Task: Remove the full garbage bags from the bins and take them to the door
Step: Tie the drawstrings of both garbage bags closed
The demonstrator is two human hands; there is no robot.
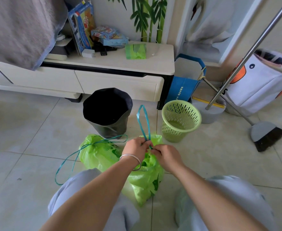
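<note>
Two green garbage bags lie on the tiled floor between my knees and the bins. The left bag (pixel 97 153) is tied shut, and its blue drawstring trails over the floor. The right bag (pixel 147 182) sits under my hands. My left hand (pixel 135 147) and my right hand (pixel 166 155) both pinch this bag's blue drawstring (pixel 143 122), whose loop stands up above them. Behind the bags are a bin with a black liner (pixel 107 112) and a green mesh bin (pixel 180 120); neither holds a green bag.
A low white cabinet (pixel 103 75) runs along the back, with a roll of green bags (pixel 135 51) on top. To the right stand a blue paper bag (pixel 184 84), a broom (pixel 267 135) with a dustpan, and a white fabric basket (pixel 260 80).
</note>
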